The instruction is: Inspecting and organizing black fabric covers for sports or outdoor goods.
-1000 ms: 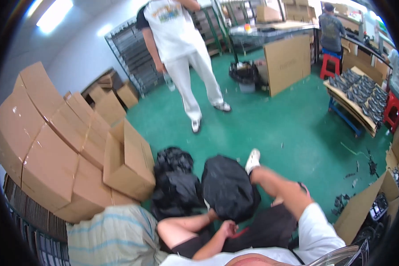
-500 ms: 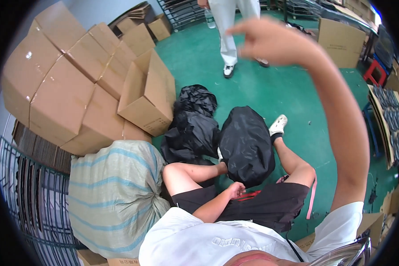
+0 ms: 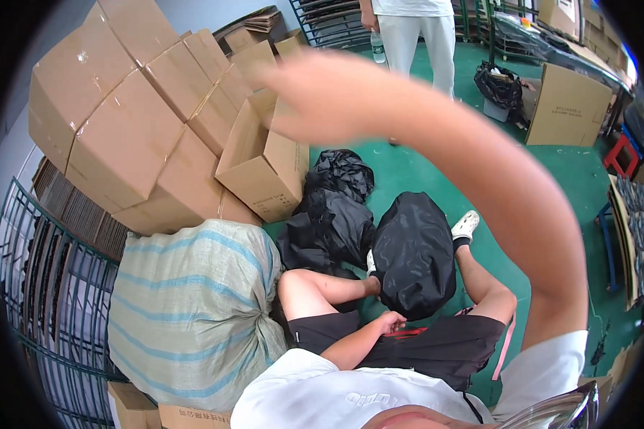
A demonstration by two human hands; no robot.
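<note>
Holding right hand (image 3: 322, 99) up toward the left, too blurry to tell its grip. Curling left hand (image 3: 391, 323) near a shiny, bulging black bag (image 3: 416, 256) between the legs (image 3: 485, 282), can't tell if clutching anything.

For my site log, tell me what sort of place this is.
Probably a packing or storage area in a workshop or warehouse: stacked cardboard boxes, a bulging striped woven sack and a metal rack show it.
</note>
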